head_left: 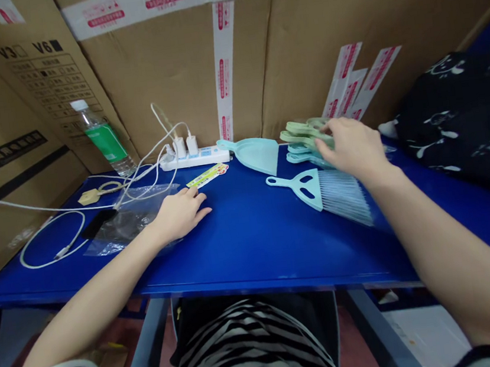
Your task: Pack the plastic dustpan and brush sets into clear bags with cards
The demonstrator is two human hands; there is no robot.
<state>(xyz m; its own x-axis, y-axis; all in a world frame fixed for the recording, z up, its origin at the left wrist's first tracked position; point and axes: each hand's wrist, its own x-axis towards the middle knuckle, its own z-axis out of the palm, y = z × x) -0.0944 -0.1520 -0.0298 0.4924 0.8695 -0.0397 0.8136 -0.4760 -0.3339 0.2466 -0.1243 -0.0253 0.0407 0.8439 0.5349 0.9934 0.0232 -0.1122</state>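
Right hand (351, 143), right of centre in upper half of frame: curved over the right end of a pile of pale-green and light-blue plastic handled pieces (302, 132), green on top. Thumb was apart from the fingers; couldn't tell if it was pinching a piece, fingertips partly hidden.

Left hand (181, 216), left of centre: palm down over the glossy blue tabletop (243, 243), fingers loosely spread, thumb out, nothing gripped. Fingertips sat at the lower-left end of a yellow-green printed card (208, 176); contact unclear.

Light-blue plastic dustpan (257, 153) lay just left of the pile, handle pointing left. Light-blue hand brush with pale bristles (313, 192) lay below both, handle left, bristles toward the right forearm.

Clear plastic bag (133, 221) was partly behind the left hand. White power strip (201, 157) ran along the back, upper centre, two chargers plugged in.
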